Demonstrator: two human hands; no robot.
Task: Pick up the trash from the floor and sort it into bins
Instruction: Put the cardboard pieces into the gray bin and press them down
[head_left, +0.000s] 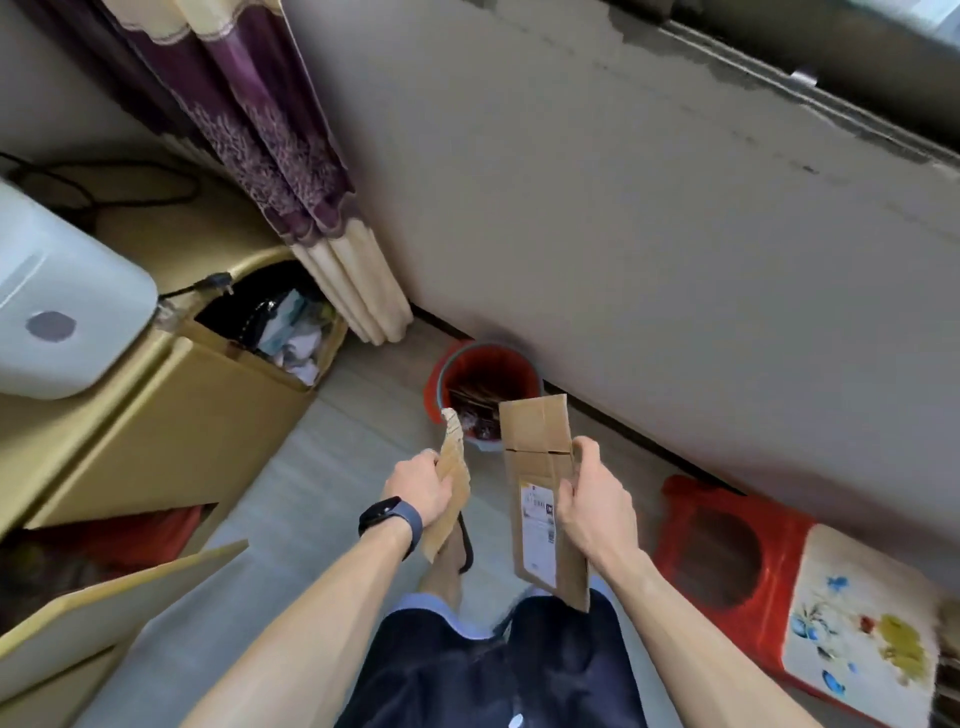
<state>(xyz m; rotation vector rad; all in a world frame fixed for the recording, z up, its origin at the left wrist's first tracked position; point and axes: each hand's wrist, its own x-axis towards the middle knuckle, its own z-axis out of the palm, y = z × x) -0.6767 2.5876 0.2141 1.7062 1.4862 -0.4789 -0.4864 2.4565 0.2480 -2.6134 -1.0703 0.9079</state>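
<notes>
Soft daylight, motion blur, fisheye edges

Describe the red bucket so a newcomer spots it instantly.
Follow the long grey wall to its base, right of the purple and cream curtain. The round red plastic bucket stands there on the floor. Its neighbours are a tan cardboard box and a square red stool; only it is round.

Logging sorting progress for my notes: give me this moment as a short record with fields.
left hand: grips a torn cardboard strip
right hand: grips a flattened cardboard piece with a printed label
placement: both pieces held off the floor, near the red bin
red bin: against the wall, dark items inside
box bin: at left, open, mixed trash inside
nearby: red stool at right
</notes>
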